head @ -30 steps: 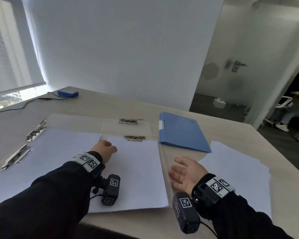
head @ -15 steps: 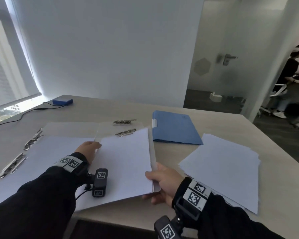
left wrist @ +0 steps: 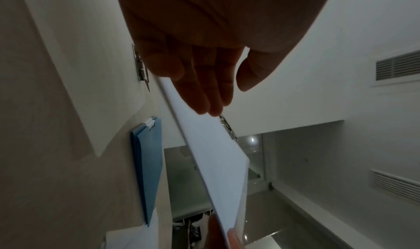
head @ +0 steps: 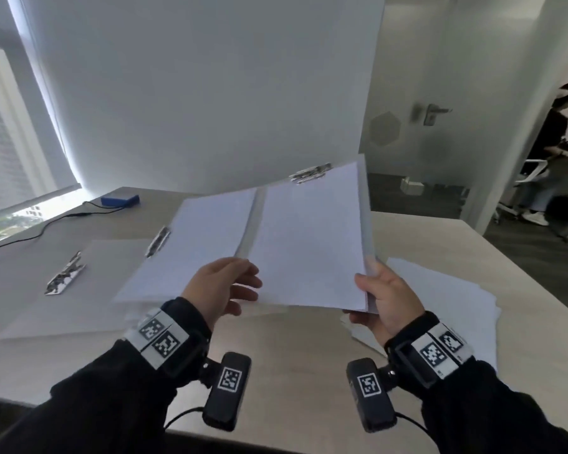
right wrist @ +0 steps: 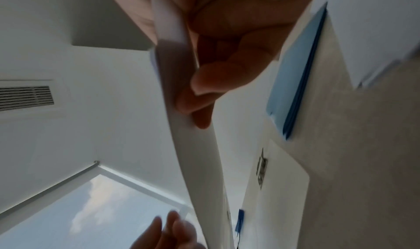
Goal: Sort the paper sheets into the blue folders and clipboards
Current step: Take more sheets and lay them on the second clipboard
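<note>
The right hand [head: 386, 301] pinched the lifted clipboard [head: 310, 237] by one corner; the left hand [head: 222, 286], fingers straight, held nothing, so the board could tip

Daylight from window [head: 10, 178] at left, cool even tone, wide-angle bending at head-view edges, slight motion blur on raised paper, both wrist views dim, hands backlit into shadow, soft focus close up
</note>
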`<state>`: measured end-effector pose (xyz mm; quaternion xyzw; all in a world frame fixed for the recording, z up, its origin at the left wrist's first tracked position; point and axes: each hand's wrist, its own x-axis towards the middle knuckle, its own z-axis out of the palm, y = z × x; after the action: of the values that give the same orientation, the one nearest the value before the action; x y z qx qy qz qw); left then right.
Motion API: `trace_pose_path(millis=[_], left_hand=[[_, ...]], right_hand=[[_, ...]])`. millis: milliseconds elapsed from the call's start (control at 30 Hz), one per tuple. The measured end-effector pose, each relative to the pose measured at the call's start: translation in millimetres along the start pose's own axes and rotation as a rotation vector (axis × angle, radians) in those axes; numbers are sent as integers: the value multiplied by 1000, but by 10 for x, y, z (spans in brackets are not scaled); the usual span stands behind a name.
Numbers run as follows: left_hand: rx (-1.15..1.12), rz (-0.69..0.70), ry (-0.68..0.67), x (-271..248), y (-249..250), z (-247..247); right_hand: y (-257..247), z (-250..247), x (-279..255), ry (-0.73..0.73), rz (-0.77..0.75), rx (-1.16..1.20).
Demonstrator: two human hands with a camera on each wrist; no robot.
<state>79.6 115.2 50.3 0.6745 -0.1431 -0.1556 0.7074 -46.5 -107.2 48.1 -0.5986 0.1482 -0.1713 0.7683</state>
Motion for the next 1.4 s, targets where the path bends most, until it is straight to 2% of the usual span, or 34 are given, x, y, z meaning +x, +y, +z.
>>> trace_pose_path(millis=[67,167,233,267,367,433,500,600,700,767,833,900,967,1000,1067,1133,1267,1400], left_hand=[[30,-39,-19,-1,-65,47],[90,-257,-90,21,-187,57],[-3,-368,-120,51,-246,62],[-80,-371,-100,76,-262,74],[-253,-276,32,161,-224,155],[-276,-223,87,210,-202,220],[-228,-177,86,220,-205,282],[-59,-56,31,209,-235,363],[126,118,-158,266,-310,355],[230,142,-258,335,-319,327],[267,129,-294,366,-322,329],[112,40,-302,393,-336,363],[-119,-166,-233,436,-345,444],[-151,-249,-184,460,-354,474],[-47,-355,-142,501,-374,541],[4,-370,-142,590,-459,582],[-99,-400,-115,815,-551,715],[-138,-386,-79,1102,-569,943]], right_hand=[[-22,-132,-7,70,-44,36],[-22,-317,-31,153,-60,128],[6,-425,-75,167,-46,162],[27,-470,-104,156,-38,164],[101,-539,-169,104,-8,131],[138,-560,-175,94,10,113],[165,-589,-142,125,47,126],[198,-614,-66,156,109,140],[201,-573,6,137,125,131],[174,-547,55,123,133,140],[142,-551,105,139,130,157],[140,-590,156,159,130,151],[165,-635,197,152,152,123],[185,-654,212,155,168,113],[218,-713,268,183,190,102],[202,-758,313,204,195,82],[171,-878,385,234,214,74],[192,-1121,392,345,232,158]])
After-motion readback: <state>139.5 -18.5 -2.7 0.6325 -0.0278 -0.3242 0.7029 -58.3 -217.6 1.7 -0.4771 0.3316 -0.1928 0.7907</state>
